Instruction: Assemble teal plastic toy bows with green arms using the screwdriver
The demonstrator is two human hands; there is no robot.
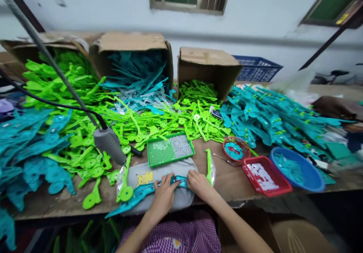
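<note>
Teal part (pixel 147 191) lies on a grey pad (pixel 167 171) at the bench (pixel 227 177) front edge, left hand (pixel 164 194) and right hand (pixel 200 185) both pinching it at its middle, green tray (pixel 170 149) just behind, red tray (pixel 266 175) to the right.

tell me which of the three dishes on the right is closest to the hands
The small round red bowl holding teal bits; the red rectangular tray and blue basin sit farther right.
</note>
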